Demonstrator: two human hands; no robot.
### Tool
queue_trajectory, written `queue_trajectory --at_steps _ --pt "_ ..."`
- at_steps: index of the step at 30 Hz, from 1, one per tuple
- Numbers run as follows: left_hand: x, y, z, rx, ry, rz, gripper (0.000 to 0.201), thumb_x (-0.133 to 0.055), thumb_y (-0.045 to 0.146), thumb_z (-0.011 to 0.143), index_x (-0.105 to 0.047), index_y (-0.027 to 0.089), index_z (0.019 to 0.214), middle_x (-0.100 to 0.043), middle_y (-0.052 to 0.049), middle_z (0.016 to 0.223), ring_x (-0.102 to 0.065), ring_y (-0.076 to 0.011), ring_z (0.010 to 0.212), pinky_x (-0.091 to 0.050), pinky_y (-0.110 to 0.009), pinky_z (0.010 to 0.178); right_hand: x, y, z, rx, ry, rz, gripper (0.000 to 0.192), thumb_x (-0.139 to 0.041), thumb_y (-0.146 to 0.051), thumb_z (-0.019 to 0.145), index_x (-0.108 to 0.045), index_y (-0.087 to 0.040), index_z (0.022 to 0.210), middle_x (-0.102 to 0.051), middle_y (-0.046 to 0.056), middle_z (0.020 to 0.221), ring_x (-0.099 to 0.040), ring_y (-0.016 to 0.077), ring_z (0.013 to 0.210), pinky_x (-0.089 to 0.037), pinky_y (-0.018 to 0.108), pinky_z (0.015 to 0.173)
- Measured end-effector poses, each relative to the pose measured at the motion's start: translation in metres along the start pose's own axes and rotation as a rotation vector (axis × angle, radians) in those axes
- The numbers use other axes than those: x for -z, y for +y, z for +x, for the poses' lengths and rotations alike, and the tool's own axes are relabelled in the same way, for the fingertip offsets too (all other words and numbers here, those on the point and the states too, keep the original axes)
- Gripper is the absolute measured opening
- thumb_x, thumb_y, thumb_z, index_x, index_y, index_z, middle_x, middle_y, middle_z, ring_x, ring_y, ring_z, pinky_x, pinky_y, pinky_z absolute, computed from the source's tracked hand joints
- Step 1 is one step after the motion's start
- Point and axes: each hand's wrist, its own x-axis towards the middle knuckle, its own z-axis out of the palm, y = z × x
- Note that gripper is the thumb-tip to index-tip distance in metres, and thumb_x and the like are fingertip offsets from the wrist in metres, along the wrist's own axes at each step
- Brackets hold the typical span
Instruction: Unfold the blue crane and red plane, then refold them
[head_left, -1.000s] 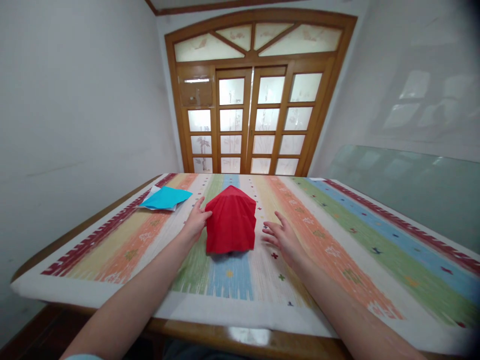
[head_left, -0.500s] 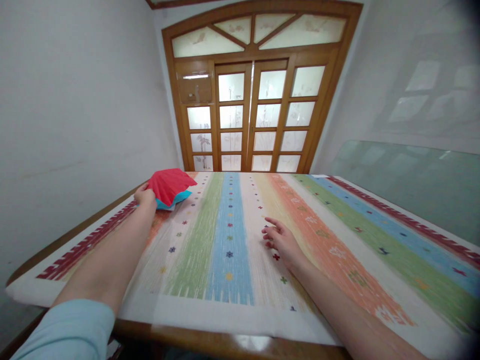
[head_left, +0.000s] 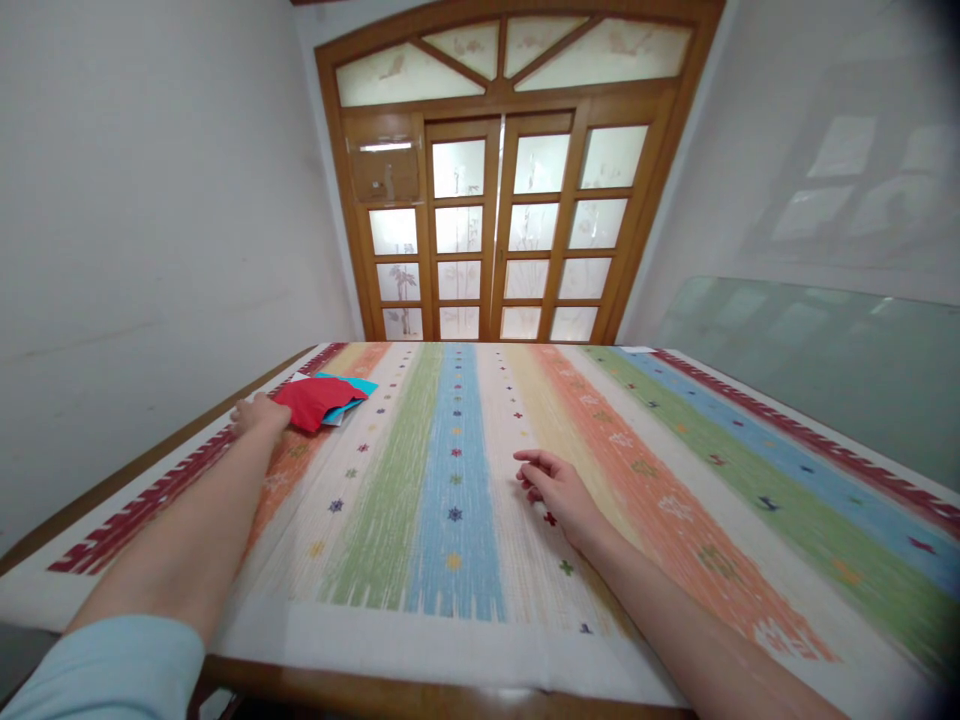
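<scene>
A crumpled red sheet (head_left: 315, 400), thin like paper or cloth, lies on the far left of the table. Under its right side a bright blue sheet (head_left: 358, 386) sticks out, and a white edge shows beneath them. My left hand (head_left: 259, 413) is at the left edge of the red sheet, close against it, fingers apart and seemingly not gripping it. Over the middle of the striped tablecloth (head_left: 457, 480) my right hand (head_left: 551, 487) hovers or rests, loosely curled with fingers apart and nothing in it.
The tablecloth covers a wooden table whose brown edge (head_left: 375, 690) shows at the front. White walls (head_left: 150, 200) flank the table, and wooden doors with glass panes (head_left: 499, 230) stand beyond it. A pale green glass panel (head_left: 810, 340) is at the right.
The red and blue sheets have come down from my left hand's grip and now lie flatter on the table. My left hand has shifted left and let go. My right hand has hardly moved.
</scene>
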Motion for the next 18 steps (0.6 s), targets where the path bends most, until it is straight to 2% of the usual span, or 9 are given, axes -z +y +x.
queue_trajectory --at_steps 2,3,4,6,9,10,13,16,18 --pt "-0.005 0.003 -0.005 0.001 0.117 0.096 0.035 -0.06 0.012 0.082 -0.055 0.004 0.116 -0.045 -0.026 0.139 -0.03 -0.0458 0.136 -0.027 -0.061 0.107 -0.003 0.005 0.001 0.086 -0.019 -0.082 0.029 -0.054 -0.029 0.086 -0.068 -0.022 0.11 -0.07 0.007 0.091 -0.065 0.0183 0.071 -0.05 0.03 0.063" --pt "-0.009 0.007 -0.008 -0.092 0.135 0.119 0.034 -0.058 0.011 0.084 -0.056 0.005 0.118 -0.041 -0.025 0.145 -0.026 -0.0447 0.139 -0.023 -0.061 0.111 -0.005 0.007 0.0 0.154 -0.034 -0.156 0.028 -0.053 -0.027 0.087 -0.069 -0.022 0.109 -0.072 0.008 0.096 -0.066 0.0199 0.08 -0.052 0.032 0.071" --pt "-0.015 0.011 -0.012 -0.287 0.12 0.142 0.034 -0.055 0.01 0.085 -0.057 0.004 0.119 -0.038 -0.026 0.149 -0.024 -0.0451 0.142 -0.019 -0.062 0.113 -0.008 0.008 -0.002 0.235 -0.048 -0.254 0.028 -0.052 -0.024 0.087 -0.07 -0.022 0.108 -0.072 0.009 0.103 -0.067 0.0212 0.091 -0.051 0.035 0.081" --pt "-0.03 0.024 -0.022 -0.485 0.045 0.14 0.032 -0.057 0.012 0.086 -0.062 0.011 0.117 -0.042 -0.016 0.152 -0.024 -0.037 0.146 -0.019 -0.051 0.118 -0.013 0.007 -0.007 0.384 -0.102 -0.498 0.032 -0.051 -0.019 0.087 -0.071 -0.022 0.111 -0.072 0.01 0.113 -0.064 0.0233 0.105 -0.047 0.038 0.094" --pt "-0.06 0.049 -0.042 -0.683 -0.136 0.15 0.031 -0.06 0.022 0.087 -0.067 0.02 0.117 -0.046 -0.009 0.152 -0.03 -0.0303 0.146 -0.021 -0.04 0.12 -0.019 -0.002 -0.012 0.515 -0.251 -0.817 0.036 -0.053 -0.018 0.088 -0.07 -0.023 0.119 -0.07 0.011 0.118 -0.062 0.0252 0.11 -0.044 0.037 0.096" --pt "-0.07 0.057 -0.05 -0.76 -0.247 0.184 0.038 -0.058 0.027 0.089 -0.065 0.019 0.125 -0.042 -0.011 0.156 -0.028 -0.0297 0.148 -0.019 -0.039 0.121 -0.02 -0.006 -0.011 0.533 -0.297 -0.878 0.037 -0.053 -0.019 0.089 -0.07 -0.023 0.121 -0.07 0.011 0.118 -0.062 0.0253 0.11 -0.045 0.036 0.096" --pt "-0.103 0.077 -0.073 -0.804 -0.495 0.249 0.053 -0.052 0.042 0.093 -0.055 0.02 0.141 -0.036 -0.012 0.16 -0.026 -0.0281 0.15 -0.014 -0.039 0.122 -0.016 -0.014 0.002 0.535 -0.372 -0.953 0.038 -0.053 -0.023 0.091 -0.068 -0.023 0.126 -0.07 0.011 0.121 -0.062 0.0253 0.111 -0.044 0.036 0.097" --pt "-0.133 0.088 -0.092 -0.795 -0.574 0.257 0.061 -0.046 0.055 0.094 -0.053 0.02 0.144 -0.041 -0.014 0.157 -0.034 -0.0276 0.146 -0.02 -0.035 0.119 -0.004 -0.009 0.025 0.492 -0.394 -1.022 0.042 -0.053 -0.034 0.094 -0.064 -0.026 0.134 -0.064 0.012 0.134 -0.057 0.0284 0.123 -0.037 0.041 0.106" --pt "-0.149 0.09 -0.1 -0.753 -0.595 0.267 0.066 -0.043 0.059 0.094 -0.05 0.018 0.146 -0.042 -0.016 0.156 -0.035 -0.03 0.146 -0.02 -0.039 0.118 0.005 -0.001 0.042 0.443 -0.383 -1.105 0.051 -0.047 -0.044 0.098 -0.054 -0.027 0.145 -0.049 0.012 0.152 -0.043 0.0325 0.139 -0.029 0.048 0.113"
